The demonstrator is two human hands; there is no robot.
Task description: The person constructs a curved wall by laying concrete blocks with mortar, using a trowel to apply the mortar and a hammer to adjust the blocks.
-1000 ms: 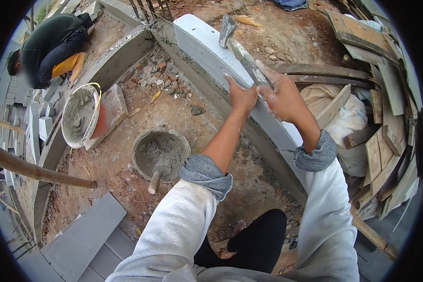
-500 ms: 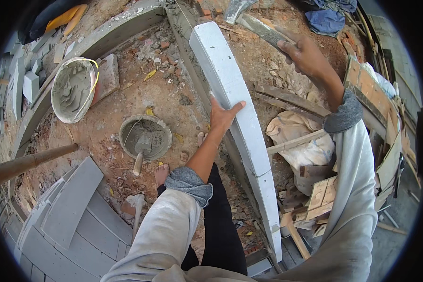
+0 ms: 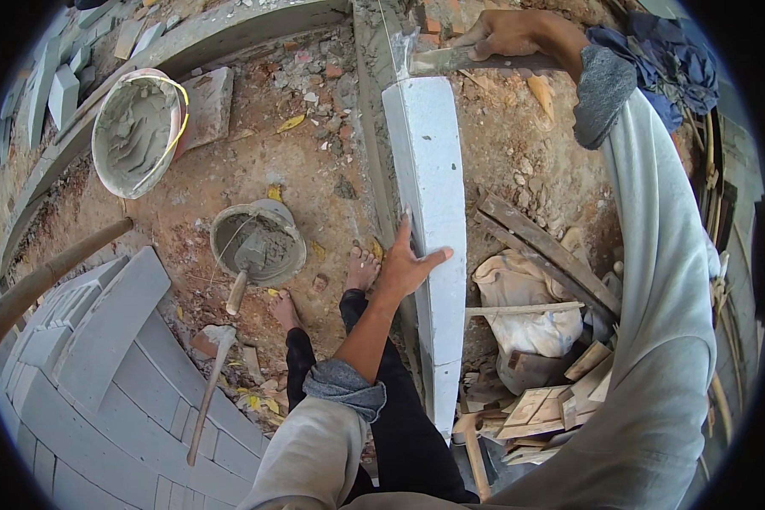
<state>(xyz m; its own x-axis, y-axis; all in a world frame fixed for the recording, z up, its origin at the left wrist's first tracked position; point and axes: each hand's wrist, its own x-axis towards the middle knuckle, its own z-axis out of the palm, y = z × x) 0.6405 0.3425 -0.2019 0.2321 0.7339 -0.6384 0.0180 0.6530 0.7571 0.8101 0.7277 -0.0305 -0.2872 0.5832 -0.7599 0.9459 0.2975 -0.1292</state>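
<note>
A long pale lightweight block [image 3: 438, 187] lies along a low mortar-covered wall, with a joint near its near end against another pale block [image 3: 444, 391]. My left hand [image 3: 408, 268] rests on it, thumb and fingers spread across the top and left edge. My right hand [image 3: 506, 36] is closed round the flat wooden handle of a hammer [image 3: 442, 59] at the block's far end. The hammer's greyish head is against or just beyond that end; contact cannot be told. A taut string [image 3: 386, 21] runs beside the head.
Left of the wall stand a mortar bucket [image 3: 102, 161] and a smaller mortar pail [image 3: 296, 263] with a trowel [image 3: 240, 285]. Grey blocks [image 3: 127, 340] are stacked at lower left, near a wooden pole [image 3: 51, 280]. Planks [image 3: 561, 255] and a dusty cloth sack [image 3: 518, 314] lie right.
The hammer has come down from its raised position to the block's far end. My left hand still rests on the block, and the view has shifted.
</note>
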